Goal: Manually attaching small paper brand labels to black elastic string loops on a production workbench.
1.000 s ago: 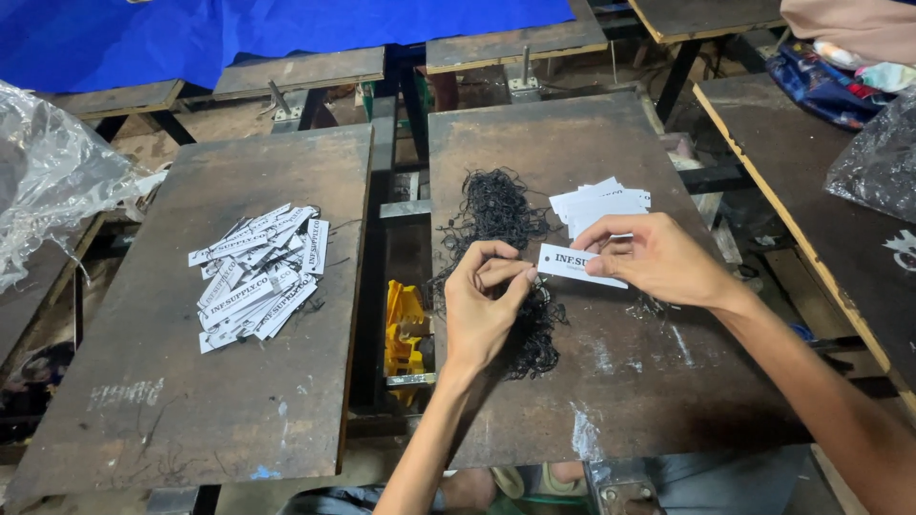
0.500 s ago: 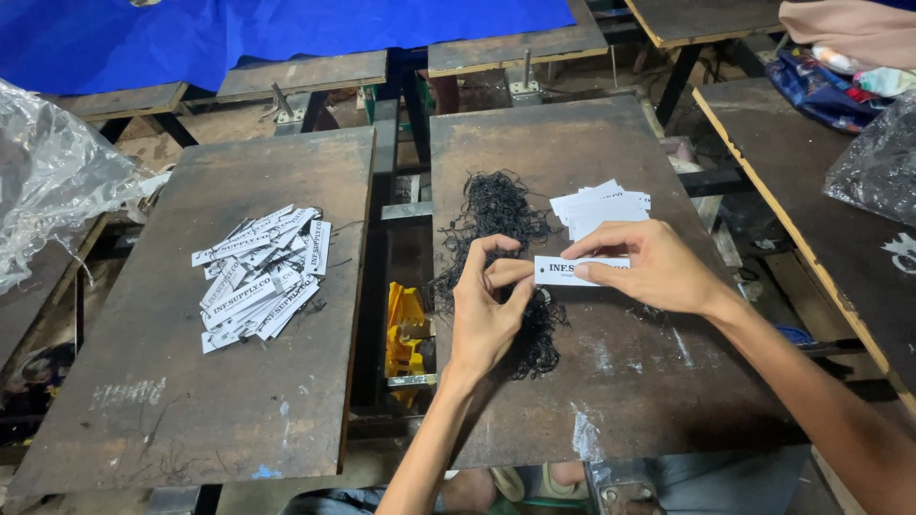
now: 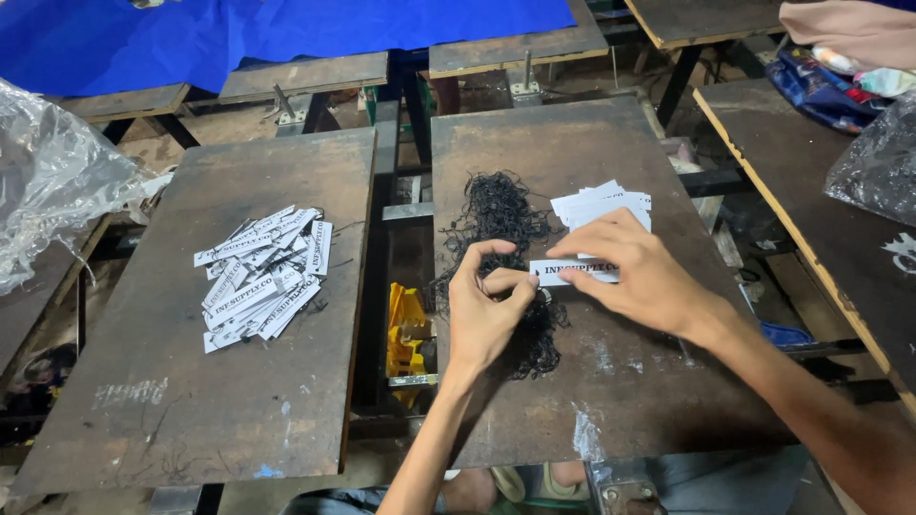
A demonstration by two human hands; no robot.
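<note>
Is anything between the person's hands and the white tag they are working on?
Nothing visible. Both the left hand and the right hand already pinch the white tag at its ends, above the pile of black strings on the right board.

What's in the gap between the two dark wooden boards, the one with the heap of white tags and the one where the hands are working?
In the head view, a yellow object sits in that gap.
</note>
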